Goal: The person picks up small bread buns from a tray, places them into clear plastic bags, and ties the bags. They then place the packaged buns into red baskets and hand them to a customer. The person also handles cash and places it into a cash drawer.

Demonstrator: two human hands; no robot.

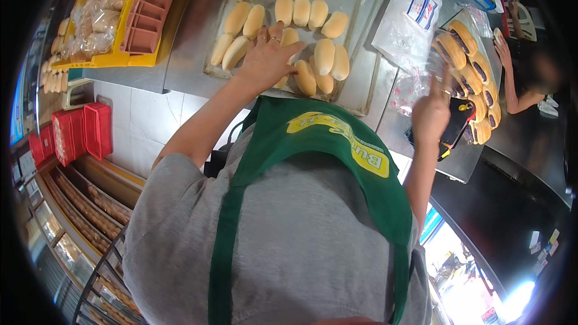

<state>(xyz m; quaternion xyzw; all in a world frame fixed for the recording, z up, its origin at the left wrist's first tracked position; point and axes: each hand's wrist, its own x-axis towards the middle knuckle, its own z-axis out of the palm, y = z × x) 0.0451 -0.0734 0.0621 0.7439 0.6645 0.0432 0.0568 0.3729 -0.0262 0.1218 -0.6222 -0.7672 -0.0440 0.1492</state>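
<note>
On a metal tray (pixel 360 39) in front of me lie several plain elongated bread rolls (pixel 324 56). My left hand (pixel 268 57) rests among them with fingers spread. Its fingertips touch the rolls, and one roll (pixel 289 37) shows between thumb and forefinger. Off to the right, my right hand (pixel 432 114) is raised beside a pile of buns with dark filling (pixel 450 49). Its forefinger stretches toward them, slightly blurred, and I see nothing held. Close by it is a black pouch (pixel 459 126) with red and yellow trim.
A clear plastic bag (pixel 409 21) lies between tray and filled buns. Bagged bread fills a yellow crate (pixel 120 54) at far left. Red containers (pixel 69 135) stand below. At right, another person's arm (pixel 509 75) reaches to the counter, their hand by the filled buns.
</note>
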